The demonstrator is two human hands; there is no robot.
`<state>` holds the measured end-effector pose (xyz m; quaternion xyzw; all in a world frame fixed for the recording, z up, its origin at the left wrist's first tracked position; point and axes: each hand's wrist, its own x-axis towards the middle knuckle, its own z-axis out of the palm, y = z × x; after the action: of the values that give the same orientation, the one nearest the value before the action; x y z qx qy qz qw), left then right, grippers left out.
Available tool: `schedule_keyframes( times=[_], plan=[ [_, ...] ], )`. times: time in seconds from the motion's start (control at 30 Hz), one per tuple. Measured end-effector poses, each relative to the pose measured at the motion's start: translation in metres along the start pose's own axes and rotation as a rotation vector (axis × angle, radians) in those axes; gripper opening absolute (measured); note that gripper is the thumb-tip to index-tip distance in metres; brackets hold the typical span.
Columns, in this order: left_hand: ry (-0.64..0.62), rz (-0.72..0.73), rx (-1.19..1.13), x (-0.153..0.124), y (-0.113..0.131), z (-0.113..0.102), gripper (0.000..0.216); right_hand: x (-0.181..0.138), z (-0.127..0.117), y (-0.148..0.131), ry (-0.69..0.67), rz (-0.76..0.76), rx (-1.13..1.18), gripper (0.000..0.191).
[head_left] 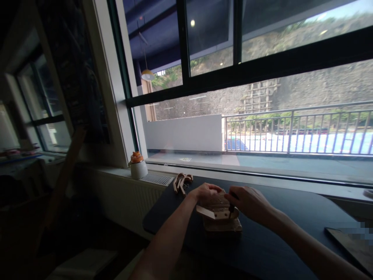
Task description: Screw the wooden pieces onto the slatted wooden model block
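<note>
A light wooden assembly point(219, 216) of flat plates lies on the dark table point(262, 241) in front of me. My left hand point(205, 193) rests curled over its far left corner, holding it down. My right hand point(250, 201) is closed round a small dark tool point(231, 210), whose tip stands on the top of the wooden piece. Both forearms reach in from the bottom of the view.
Several loose curved wooden parts point(182, 181) lie at the table's far left end. A white pot with an orange lid point(138, 165) stands on the windowsill beside a radiator grille. A dark flat object point(346, 243) lies at the right. A large window fills the back.
</note>
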<state>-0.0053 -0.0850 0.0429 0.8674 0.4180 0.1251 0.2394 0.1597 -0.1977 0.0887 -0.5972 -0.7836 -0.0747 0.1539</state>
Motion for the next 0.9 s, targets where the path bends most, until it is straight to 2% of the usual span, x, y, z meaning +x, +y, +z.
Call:
schedule_keyframes(
  times=[0.13, 0.33, 0.4, 0.47, 0.57, 0.67, 0.77, 0.9],
  plan=[
    [-0.022, -0.008, 0.159, 0.006, 0.004, 0.005, 0.038, -0.002, 0.008, 0.018, 0.039, 0.039, 0.004, 0.03],
    [-0.021, -0.114, 0.445, -0.039, 0.009, 0.006, 0.036, -0.006, 0.004, 0.055, 0.152, 0.121, 0.087, 0.031],
    [-0.04, -0.13, 0.484, -0.046, 0.013, 0.005, 0.037, -0.004, 0.002, 0.062, 0.178, 0.122, 0.088, 0.033],
    [0.017, -0.147, 0.508, -0.044, 0.016, 0.005, 0.047, 0.001, -0.001, 0.065, 0.206, 0.132, 0.073, 0.034],
    [0.067, -0.194, 0.501, -0.036, 0.014, 0.011, 0.063, 0.008, -0.001, 0.067, 0.219, 0.136, 0.066, 0.032],
    [0.095, -0.205, 0.456, -0.038, 0.007, 0.027, 0.058, 0.01, 0.003, 0.069, 0.213, 0.119, 0.071, 0.031],
    [0.212, -0.127, 0.332, -0.058, 0.003, 0.049, 0.056, 0.006, 0.009, 0.067, 0.215, 0.095, 0.099, 0.032],
    [0.239, -0.035, 0.233, -0.1, 0.014, 0.067, 0.056, 0.0, 0.006, 0.053, 0.3, 0.044, 0.205, 0.034]
  ],
)
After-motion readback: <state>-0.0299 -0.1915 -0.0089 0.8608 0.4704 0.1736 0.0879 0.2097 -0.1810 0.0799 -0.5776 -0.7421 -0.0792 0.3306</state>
